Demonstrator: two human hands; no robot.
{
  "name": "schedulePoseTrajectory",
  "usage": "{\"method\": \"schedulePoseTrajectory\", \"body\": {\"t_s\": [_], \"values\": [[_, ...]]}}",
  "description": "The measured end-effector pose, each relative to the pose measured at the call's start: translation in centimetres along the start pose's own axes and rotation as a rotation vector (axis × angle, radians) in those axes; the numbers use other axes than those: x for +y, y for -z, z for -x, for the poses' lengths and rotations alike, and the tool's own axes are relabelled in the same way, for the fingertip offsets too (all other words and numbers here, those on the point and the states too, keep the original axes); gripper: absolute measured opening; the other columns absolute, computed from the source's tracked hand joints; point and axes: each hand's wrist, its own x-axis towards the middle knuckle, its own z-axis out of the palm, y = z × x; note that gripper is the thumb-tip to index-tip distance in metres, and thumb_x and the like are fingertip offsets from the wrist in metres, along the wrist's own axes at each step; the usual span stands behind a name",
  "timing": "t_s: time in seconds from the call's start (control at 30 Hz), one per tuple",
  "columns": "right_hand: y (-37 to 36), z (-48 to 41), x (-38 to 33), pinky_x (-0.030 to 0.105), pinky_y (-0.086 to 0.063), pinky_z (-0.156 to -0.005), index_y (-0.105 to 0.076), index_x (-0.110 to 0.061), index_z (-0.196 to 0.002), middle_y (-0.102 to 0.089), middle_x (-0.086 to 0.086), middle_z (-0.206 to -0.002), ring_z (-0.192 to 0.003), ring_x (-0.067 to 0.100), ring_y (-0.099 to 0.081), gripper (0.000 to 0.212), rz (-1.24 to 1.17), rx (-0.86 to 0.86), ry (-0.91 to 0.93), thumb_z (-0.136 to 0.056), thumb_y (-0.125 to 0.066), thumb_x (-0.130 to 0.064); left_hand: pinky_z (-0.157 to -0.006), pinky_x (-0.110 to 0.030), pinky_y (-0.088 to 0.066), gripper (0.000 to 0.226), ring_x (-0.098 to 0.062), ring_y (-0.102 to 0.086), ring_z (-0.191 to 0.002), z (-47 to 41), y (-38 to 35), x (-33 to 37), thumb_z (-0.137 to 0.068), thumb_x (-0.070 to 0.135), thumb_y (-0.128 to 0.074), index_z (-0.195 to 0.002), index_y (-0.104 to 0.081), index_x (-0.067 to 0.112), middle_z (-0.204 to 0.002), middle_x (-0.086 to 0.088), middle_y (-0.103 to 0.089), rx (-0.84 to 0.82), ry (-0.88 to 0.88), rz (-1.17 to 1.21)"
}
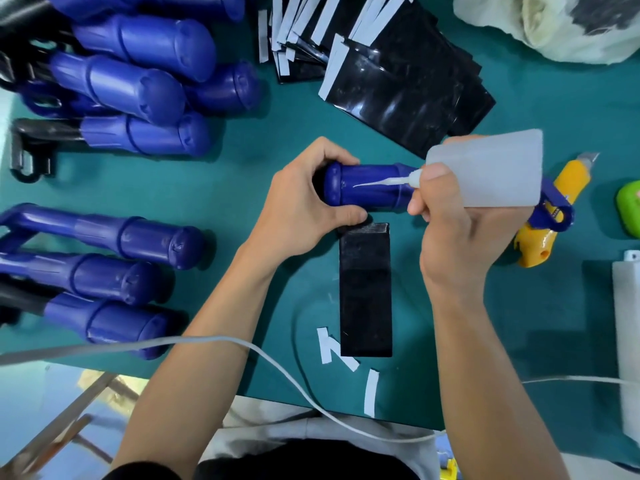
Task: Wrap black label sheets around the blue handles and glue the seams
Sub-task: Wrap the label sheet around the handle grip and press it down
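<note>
My left hand (301,202) grips the butt end of a blue handle (367,192) that lies sideways over the green table. My right hand (457,230) holds a translucent glue bottle (491,171), and its thin white nozzle rests on the handle's upper side. A black label sheet (366,292) lies flat on the table just below the handle, its far edge tucked under it. The handle's right end, a blue loop (554,213), shows past my right hand.
Bare blue handles (138,95) are piled at the back left and more handles (114,268) lie at the left. A stack of black sheets (408,84) with white strips sits behind. A yellow utility knife (550,209), peeled white strips (332,348), a white cable (284,372) and a plastic bag (554,26) lie around.
</note>
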Motion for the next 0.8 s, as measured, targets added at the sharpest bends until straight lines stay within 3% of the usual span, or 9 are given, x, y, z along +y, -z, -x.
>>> {"method": "schedulePoseTrajectory", "body": {"t_s": [0.07,0.3,0.8], "values": [[-0.06,0.14,0.32,0.024,-0.045,-0.059,-0.064,-0.003,-0.087,-0.062,0.001,-0.067,-0.055,0.018,-0.059,0.008,0.02,-0.013,0.0,-0.09,-0.066,-0.011,-0.097,-0.043,-0.054,0.057,-0.021,-0.069,-0.103,-0.11,0.27,-0.02,-0.061,0.023,-0.096,-0.11,-0.066,0.026,-0.112,0.005,-0.074,-0.028,-0.014,0.0],[0.02,0.33,0.72,0.023,-0.047,-0.061,-0.064,0.009,-0.086,-0.064,0.003,-0.078,-0.058,0.017,-0.061,0.017,0.042,-0.028,0.013,-0.089,-0.065,-0.008,-0.096,-0.04,-0.053,0.054,-0.02,-0.068,-0.1,-0.17,0.3,-0.16,-0.065,0.021,-0.094,-0.113,-0.069,0.02,-0.109,0.005,-0.074,-0.044,-0.018,-0.002],[0.01,0.44,0.98,0.028,-0.049,-0.062,-0.067,-0.005,-0.084,-0.065,-0.002,-0.067,-0.058,0.018,-0.063,0.011,0.032,-0.105,0.091,-0.095,-0.065,-0.007,-0.095,-0.045,-0.054,0.053,-0.021,-0.069,-0.099,-0.08,0.3,-0.17,-0.065,0.022,-0.095,-0.11,-0.068,0.025,-0.107,0.007,-0.074,-0.042,0.001,0.008]]}}
